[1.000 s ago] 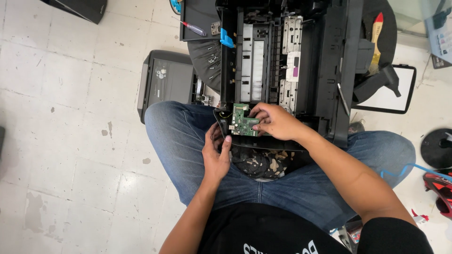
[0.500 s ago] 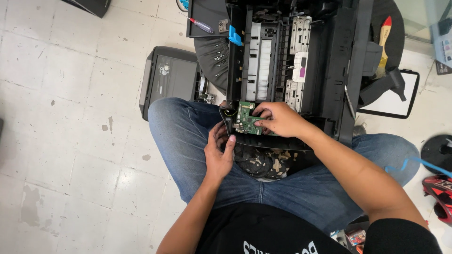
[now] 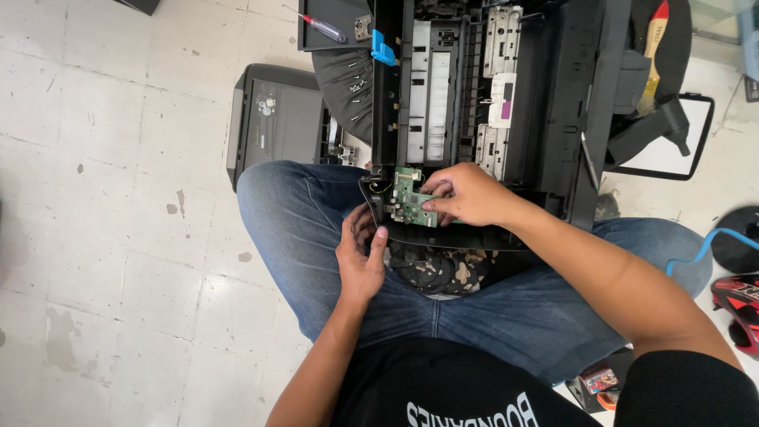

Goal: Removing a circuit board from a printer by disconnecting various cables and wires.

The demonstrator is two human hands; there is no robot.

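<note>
Quick count of the repair spot

Two hands on the job: left hand (image 3: 362, 257) and right hand (image 3: 466, 194). One green circuit board (image 3: 411, 202), one opened-up printer (image 3: 490, 87), one grey scanner lid (image 3: 273, 126) lying on the floor, one red-handled screwdriver (image 3: 322, 28), one blue clip (image 3: 383, 49), one blue cable (image 3: 700, 249).

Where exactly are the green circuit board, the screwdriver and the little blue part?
green circuit board (image 3: 409, 202), head view, on its bare left half beside the right hand's fingers.
screwdriver (image 3: 322, 28), head view, on its handle.
blue part (image 3: 383, 49), head view, on its middle.
</note>
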